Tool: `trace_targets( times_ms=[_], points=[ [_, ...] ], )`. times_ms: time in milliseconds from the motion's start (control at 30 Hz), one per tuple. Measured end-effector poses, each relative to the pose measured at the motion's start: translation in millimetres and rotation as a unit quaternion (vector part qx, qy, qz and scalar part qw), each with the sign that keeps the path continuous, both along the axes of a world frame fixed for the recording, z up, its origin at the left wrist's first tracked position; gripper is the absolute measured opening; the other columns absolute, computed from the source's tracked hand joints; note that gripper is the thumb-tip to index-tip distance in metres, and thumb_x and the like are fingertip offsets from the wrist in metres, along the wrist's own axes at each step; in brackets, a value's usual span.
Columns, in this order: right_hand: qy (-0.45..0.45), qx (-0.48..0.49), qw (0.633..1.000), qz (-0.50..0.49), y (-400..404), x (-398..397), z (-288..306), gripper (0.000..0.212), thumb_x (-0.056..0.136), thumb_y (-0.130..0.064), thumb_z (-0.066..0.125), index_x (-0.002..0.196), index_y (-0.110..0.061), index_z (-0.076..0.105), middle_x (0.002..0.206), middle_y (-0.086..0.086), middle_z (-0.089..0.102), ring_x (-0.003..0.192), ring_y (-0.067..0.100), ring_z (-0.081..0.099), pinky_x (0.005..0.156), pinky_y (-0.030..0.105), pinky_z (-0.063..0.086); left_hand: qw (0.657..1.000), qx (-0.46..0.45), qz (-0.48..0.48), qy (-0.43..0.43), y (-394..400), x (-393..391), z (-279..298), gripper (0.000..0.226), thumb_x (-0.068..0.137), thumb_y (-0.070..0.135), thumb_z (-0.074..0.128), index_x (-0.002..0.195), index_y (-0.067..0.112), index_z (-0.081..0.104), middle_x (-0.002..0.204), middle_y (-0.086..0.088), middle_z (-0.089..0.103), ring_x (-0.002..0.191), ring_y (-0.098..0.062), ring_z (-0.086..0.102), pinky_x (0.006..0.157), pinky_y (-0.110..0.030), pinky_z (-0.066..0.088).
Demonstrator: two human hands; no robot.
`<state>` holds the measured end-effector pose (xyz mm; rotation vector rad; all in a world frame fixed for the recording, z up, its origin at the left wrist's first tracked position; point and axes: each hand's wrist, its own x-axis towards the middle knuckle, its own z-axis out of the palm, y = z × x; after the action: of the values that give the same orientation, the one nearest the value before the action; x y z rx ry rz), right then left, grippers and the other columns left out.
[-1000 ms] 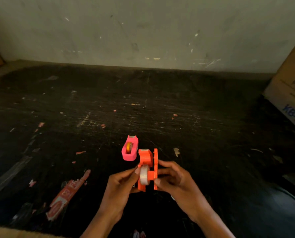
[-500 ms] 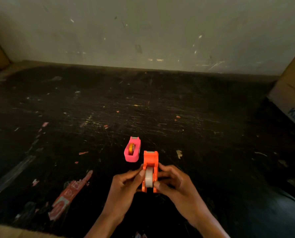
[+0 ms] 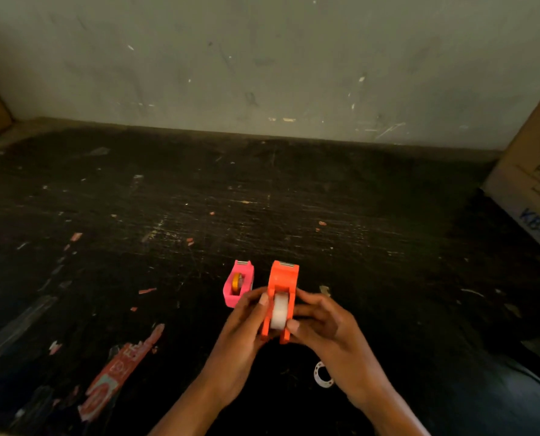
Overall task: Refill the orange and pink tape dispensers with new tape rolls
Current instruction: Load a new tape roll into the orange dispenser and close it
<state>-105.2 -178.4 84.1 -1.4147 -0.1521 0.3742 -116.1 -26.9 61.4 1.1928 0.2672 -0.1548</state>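
A dark, scratched bench (image 3: pixel 199 215) is running back to a stained, pale wall (image 3: pixel 262 58), its top flecked with scraps of paper and a torn red label (image 3: pixel 117 369). A cardboard box (image 3: pixel 533 184) is standing at the right edge. A small white ring (image 3: pixel 322 376) is lying on the bench beneath the right wrist. The left hand (image 3: pixel 243 328) and right hand (image 3: pixel 322 325) are gripping the orange dispenser (image 3: pixel 281 297) from both sides, just above the bench. It is smooth, blocky plastic, with a whitish tape roll (image 3: pixel 278 313) sitting between its side walls. The pink dispenser (image 3: pixel 238 283), smaller and holding a yellow roll (image 3: pixel 238 282), is resting on the bench just left of the orange one, beside the left fingertips.
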Motion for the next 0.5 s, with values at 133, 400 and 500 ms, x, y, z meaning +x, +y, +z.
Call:
trace_targets(
  times_ms=[133,400,500],
  points=[
    [-0.097,-0.155,0.983,0.02,-1.8,6.8,6.5,0.037,0.081,-0.013,0.069,0.107,-0.038,0.061,0.104,-0.001,0.068,0.097,0.006,0.066,0.086,0.022,0.055,0.983,-0.162,-0.079,0.037,1.9,2.6,4.3,0.044,0.091,0.033,0.042,0.125,0.009,0.057,0.126,-0.02,0.062,0.118,-0.03,0.058,0.097,-0.049,0.045],
    [-0.222,-0.27,0.937,0.003,0.9,23.9,37.3,0.017,0.085,-0.019,0.066,0.097,-0.03,0.073,0.092,-0.007,0.066,0.087,0.004,0.061,0.076,0.017,0.05,0.99,-0.125,-0.058,-0.007,3.9,3.9,10.7,0.04,0.082,0.034,0.053,0.115,0.015,0.063,0.108,-0.014,0.068,0.094,-0.025,0.064,0.074,-0.039,0.051],
    [-0.234,-0.291,0.927,0.027,4.2,27.1,40.6,0.014,0.083,-0.017,0.068,0.09,-0.028,0.074,0.091,-0.005,0.067,0.087,0.005,0.06,0.077,0.019,0.049,0.994,-0.088,-0.056,-0.014,4.9,1.9,13.1,0.035,0.081,0.034,0.052,0.11,0.02,0.066,0.102,-0.01,0.07,0.089,-0.022,0.063,0.07,-0.036,0.051]
  ],
)
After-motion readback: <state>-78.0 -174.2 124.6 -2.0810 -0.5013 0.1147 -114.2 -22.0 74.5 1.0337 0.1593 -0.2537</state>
